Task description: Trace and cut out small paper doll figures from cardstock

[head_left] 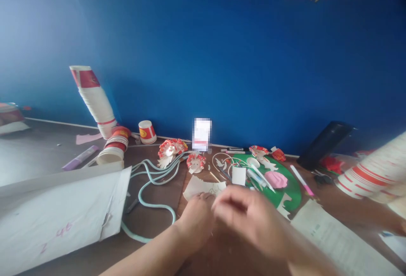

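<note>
A curved piece of white paper (192, 186) with faint drawn lines shows just beyond my left hand (198, 210). That hand is closed at the paper's near edge, its fingertips mostly hidden. Close beside it on the right, my right hand (245, 212) has curled fingers, thumb and fingertips brought together near the left hand. Blur covers part of it, and anything between its fingers is too small to make out. Past the hands lie a red-and-white flower shape cut from a paper cup (196, 163), a white paper square (239, 176) and a pink scalloped piece (275, 179).
Pale blue cord (149, 205) loops at left beside a large white board (63, 216). Stacked paper cups (98, 104) lean on the blue wall (203, 56); another stack (374, 172) lies right. A green sheet (293, 185) carries pens and scraps. A printed paper (330, 233) lies near right.
</note>
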Demonstrator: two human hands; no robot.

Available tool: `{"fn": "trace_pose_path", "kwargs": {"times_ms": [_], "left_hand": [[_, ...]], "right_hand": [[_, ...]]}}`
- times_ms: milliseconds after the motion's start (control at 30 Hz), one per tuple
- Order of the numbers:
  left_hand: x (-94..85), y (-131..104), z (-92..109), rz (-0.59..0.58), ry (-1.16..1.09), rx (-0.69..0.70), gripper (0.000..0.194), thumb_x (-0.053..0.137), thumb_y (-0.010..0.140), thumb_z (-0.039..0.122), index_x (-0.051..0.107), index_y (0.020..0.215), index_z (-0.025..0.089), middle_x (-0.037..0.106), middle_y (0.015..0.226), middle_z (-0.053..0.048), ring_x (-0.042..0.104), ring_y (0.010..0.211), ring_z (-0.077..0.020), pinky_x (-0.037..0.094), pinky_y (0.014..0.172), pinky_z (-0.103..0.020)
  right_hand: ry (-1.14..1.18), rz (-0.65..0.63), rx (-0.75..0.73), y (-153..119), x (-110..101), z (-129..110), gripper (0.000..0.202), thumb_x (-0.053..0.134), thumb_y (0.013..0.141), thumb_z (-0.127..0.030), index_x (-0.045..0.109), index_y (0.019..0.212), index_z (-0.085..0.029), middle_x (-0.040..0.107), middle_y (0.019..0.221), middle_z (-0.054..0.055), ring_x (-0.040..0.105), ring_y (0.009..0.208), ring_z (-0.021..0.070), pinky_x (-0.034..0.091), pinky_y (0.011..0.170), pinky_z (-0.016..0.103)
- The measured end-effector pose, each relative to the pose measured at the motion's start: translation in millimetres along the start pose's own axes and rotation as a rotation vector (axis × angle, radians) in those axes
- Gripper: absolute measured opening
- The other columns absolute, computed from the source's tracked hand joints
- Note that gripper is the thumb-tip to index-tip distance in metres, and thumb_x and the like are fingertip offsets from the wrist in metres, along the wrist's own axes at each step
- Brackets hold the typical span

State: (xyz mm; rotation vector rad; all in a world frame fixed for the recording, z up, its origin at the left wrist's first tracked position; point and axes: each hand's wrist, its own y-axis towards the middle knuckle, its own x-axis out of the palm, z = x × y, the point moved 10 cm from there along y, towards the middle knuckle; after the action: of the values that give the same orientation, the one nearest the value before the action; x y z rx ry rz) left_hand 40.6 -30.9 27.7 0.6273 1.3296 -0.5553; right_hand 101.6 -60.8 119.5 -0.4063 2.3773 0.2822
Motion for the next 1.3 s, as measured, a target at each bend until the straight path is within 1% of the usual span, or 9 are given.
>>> {"fn": "trace_pose_path", "kwargs": {"times_ms": [133, 267, 433, 600, 733, 800, 1033, 1167, 1300], "left_hand": [[16.4, 3, 3, -0.123, 0.046, 0.057, 0.024, 0.059, 0.08, 0.015, 0.066, 0.102, 0.007, 0.067, 0.101, -0.015, 0.063, 0.095, -0.0257, 0.051, 0.083, -0.036], [25.8, 5, 1, -0.154, 0.05, 0.073, 0.021, 0.057, 0.084, 0.016, 0.066, 0.102, 0.008, 0.066, 0.103, -0.015, 0.062, 0.1, -0.0256, 0.05, 0.086, -0.037], [32.2, 5, 1, -0.165, 0.073, 0.088, 0.022, 0.059, 0.083, 0.02, 0.066, 0.101, 0.009, 0.065, 0.104, -0.015, 0.061, 0.097, -0.0258, 0.05, 0.083, -0.037], [28.1, 3, 3, -0.179, 0.088, 0.092, 0.025, 0.062, 0.08, 0.021, 0.066, 0.1, 0.008, 0.065, 0.103, -0.016, 0.06, 0.098, -0.0262, 0.049, 0.082, -0.037], [22.0, 2, 4, -0.166, 0.08, 0.087, 0.026, 0.058, 0.082, 0.021, 0.065, 0.103, 0.007, 0.064, 0.106, -0.017, 0.06, 0.098, -0.0259, 0.049, 0.083, -0.037], [21.4, 2, 4, -0.165, 0.078, 0.095, 0.026, 0.056, 0.084, 0.02, 0.065, 0.104, 0.007, 0.065, 0.106, -0.018, 0.061, 0.099, -0.0259, 0.049, 0.084, -0.037], [25.6, 4, 3, -0.183, 0.068, 0.083, 0.023, 0.055, 0.085, 0.017, 0.065, 0.104, 0.008, 0.066, 0.105, -0.016, 0.061, 0.1, -0.0255, 0.049, 0.087, -0.036], [22.7, 4, 2, -0.187, 0.044, 0.071, 0.024, 0.056, 0.084, 0.019, 0.066, 0.104, 0.009, 0.065, 0.108, -0.016, 0.061, 0.102, -0.0259, 0.05, 0.089, -0.036], [19.1, 3, 2, -0.218, 0.021, 0.056, 0.024, 0.055, 0.084, 0.018, 0.066, 0.103, 0.008, 0.065, 0.106, -0.016, 0.061, 0.101, -0.0264, 0.051, 0.088, -0.037]], "right_hand": [[-0.595, 0.182, 0.528, 23, -68, 123, 0.027, 0.044, 0.092, -0.034, 0.07, 0.092, -0.026, 0.076, 0.097, 0.004, 0.07, 0.088, 0.0222, 0.047, 0.065, 0.03], [-0.714, 0.167, 0.624, 27, -78, 172, 0.02, 0.051, 0.084, -0.03, 0.068, 0.075, -0.023, 0.075, 0.089, 0.007, 0.069, 0.084, 0.0272, 0.041, 0.061, 0.031], [-0.755, 0.134, 0.671, 34, -71, 175, 0.021, 0.055, 0.077, -0.032, 0.063, 0.059, -0.023, 0.071, 0.07, 0.008, 0.067, 0.074, 0.0283, 0.037, 0.058, 0.033], [-0.727, 0.166, 0.699, 32, -93, 178, 0.018, 0.055, 0.075, -0.037, 0.067, 0.067, -0.026, 0.074, 0.075, 0.005, 0.069, 0.073, 0.0276, 0.042, 0.061, 0.034], [-0.557, 0.444, 0.624, 20, -139, 180, 0.029, 0.056, 0.076, -0.045, 0.071, 0.091, -0.026, 0.077, 0.099, 0.008, 0.072, 0.087, 0.0283, 0.048, 0.066, 0.033], [-0.481, 0.494, 0.599, 13, -149, 187, 0.034, 0.055, 0.078, -0.048, 0.07, 0.096, -0.024, 0.077, 0.103, 0.009, 0.072, 0.092, 0.0285, 0.05, 0.069, 0.033], [-0.462, 0.287, 0.578, 3, -113, 209, 0.023, 0.058, 0.075, -0.046, 0.071, 0.079, -0.027, 0.079, 0.093, 0.002, 0.073, 0.086, 0.0256, 0.049, 0.064, 0.03], [-0.547, 0.309, 0.567, -9, -104, 195, 0.033, 0.053, 0.081, -0.053, 0.068, 0.099, -0.03, 0.078, 0.105, 0.002, 0.073, 0.089, 0.0266, 0.05, 0.066, 0.033], [-0.639, 0.202, 0.626, -25, -101, 179, 0.031, 0.05, 0.083, -0.053, 0.071, 0.094, -0.035, 0.078, 0.103, 0.001, 0.073, 0.084, 0.0297, 0.049, 0.063, 0.037]]}}
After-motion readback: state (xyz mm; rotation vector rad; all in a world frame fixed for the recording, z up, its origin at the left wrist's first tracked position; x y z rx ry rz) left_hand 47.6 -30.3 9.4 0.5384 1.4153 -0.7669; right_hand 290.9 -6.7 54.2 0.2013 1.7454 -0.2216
